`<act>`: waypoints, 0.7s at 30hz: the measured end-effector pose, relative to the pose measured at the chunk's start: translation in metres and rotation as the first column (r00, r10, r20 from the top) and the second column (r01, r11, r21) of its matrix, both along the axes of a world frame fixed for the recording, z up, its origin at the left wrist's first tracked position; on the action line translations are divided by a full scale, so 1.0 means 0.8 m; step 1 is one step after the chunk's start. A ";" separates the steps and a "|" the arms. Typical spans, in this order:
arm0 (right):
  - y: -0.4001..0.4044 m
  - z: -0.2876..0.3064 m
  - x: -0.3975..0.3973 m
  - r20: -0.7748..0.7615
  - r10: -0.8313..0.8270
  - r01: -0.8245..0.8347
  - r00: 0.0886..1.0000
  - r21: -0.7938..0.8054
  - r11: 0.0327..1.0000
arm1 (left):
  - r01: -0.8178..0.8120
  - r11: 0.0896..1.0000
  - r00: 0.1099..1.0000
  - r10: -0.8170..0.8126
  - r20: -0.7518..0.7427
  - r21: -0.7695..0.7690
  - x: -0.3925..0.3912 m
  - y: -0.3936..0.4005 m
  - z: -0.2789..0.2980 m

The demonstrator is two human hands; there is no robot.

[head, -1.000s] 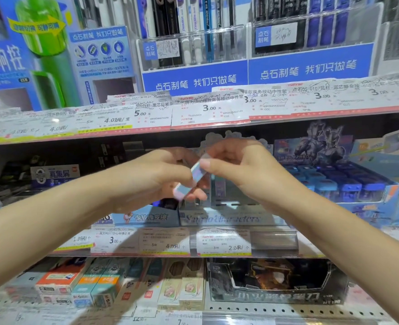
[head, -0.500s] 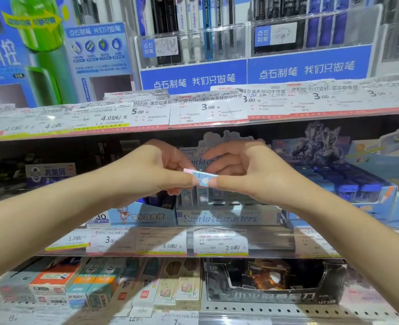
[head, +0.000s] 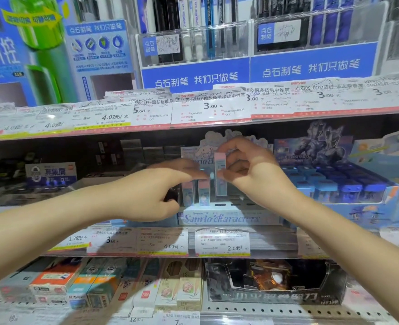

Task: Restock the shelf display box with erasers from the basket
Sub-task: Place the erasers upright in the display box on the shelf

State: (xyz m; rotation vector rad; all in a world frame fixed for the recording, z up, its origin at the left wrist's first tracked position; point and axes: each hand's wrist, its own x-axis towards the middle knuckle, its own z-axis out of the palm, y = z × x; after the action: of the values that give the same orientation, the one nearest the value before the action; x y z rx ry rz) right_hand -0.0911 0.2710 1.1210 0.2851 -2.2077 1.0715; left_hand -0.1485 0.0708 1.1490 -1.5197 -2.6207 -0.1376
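Eraser (head: 220, 177): upright, pink end up and pale blue below, pinched in right hand (head: 250, 174), thumb low on near face, fingers (head: 231, 146) curled over top end; poised over display box (head: 219, 218), lower end close above the slotted tray, contact not clear

Handling, judged: light, stiff enough to push by its ends, sleeve probably smooth and a little slippery; best gripped on the long side faces near the top, leaving the lower half free to enter a slot; no fragility to speak of, only risk of tipping the neighbours

Stocked erasers (head: 196, 193): two or so standing at 9 o'clock of the held one, just beside it, same pink-and-blue wrap

Left hand (head: 151, 191): fingers pressed together and reaching toward the tops of the stocked erasers, tips blurred; holding or only steadying cannot be told

Display box: pale blue front lip with script lettering, tall printed back card at 12 o'clock; empty dark slots visible at 6 o'clock of the held eraser and toward 3 o'clock

Room: upper shelf edge (head: 193, 123) with price tags (head: 211, 109) close overhead at 12 o'clock, limiting lift; sharpener box (head: 334, 184) at 3 o'clock, right wrist near its corner; freest path straight down, or out toward 6 o'clock

Basket: not in view
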 end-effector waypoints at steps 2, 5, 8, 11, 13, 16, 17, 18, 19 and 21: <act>0.001 -0.005 -0.004 -0.031 -0.014 0.014 0.999 0.000 1.000 | 0.026 0.999 0.999 -0.025 0.046 -0.022 0.001 0.002 0.000; 0.002 -0.008 -0.006 -0.047 -0.018 0.019 0.999 0.012 1.000 | 0.067 0.998 0.994 -0.068 0.081 0.013 0.003 0.004 0.002; 0.003 -0.012 -0.003 -0.020 -0.042 0.044 0.999 0.111 0.993 | 0.069 0.997 0.995 -0.071 0.072 0.034 0.002 0.004 0.002; 0.006 -0.014 -0.003 -0.017 -0.027 0.028 0.999 0.093 0.995 | 0.064 0.998 0.996 -0.064 0.061 0.016 -0.001 0.004 0.002; 0.009 -0.013 -0.005 -0.012 -0.025 0.026 1.000 0.076 0.997 | 0.050 0.999 0.997 -0.050 0.061 -0.003 -0.002 0.004 0.004; 0.009 -0.015 -0.005 0.001 -0.037 0.036 0.999 0.086 0.996 | 0.038 0.999 0.998 -0.037 0.050 -0.012 -0.002 0.006 0.006; 0.009 -0.016 -0.005 0.008 -0.040 0.039 0.999 0.095 0.995 | 0.040 0.999 0.998 -0.039 0.046 -0.011 -0.002 0.006 0.006; 0.009 -0.018 -0.005 0.005 -0.043 0.043 0.999 0.112 0.993 | 0.036 0.999 0.999 -0.035 0.042 -0.014 -0.002 0.006 0.007; 0.010 -0.020 -0.005 -0.011 -0.047 0.048 0.999 0.139 0.989 | 0.031 0.999 0.999 -0.031 0.038 -0.017 -0.001 0.007 0.007; 0.012 -0.022 -0.006 -0.071 -0.045 0.060 0.996 0.216 0.975 | 0.030 0.999 0.999 -0.030 0.031 -0.021 -0.001 0.007 0.007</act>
State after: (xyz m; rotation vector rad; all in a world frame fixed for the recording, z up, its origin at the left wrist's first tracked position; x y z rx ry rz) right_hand -0.0957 0.2806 1.1038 0.3499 -2.2623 0.7811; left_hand -0.1496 0.0762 1.1549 -1.5766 -2.6323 -0.1364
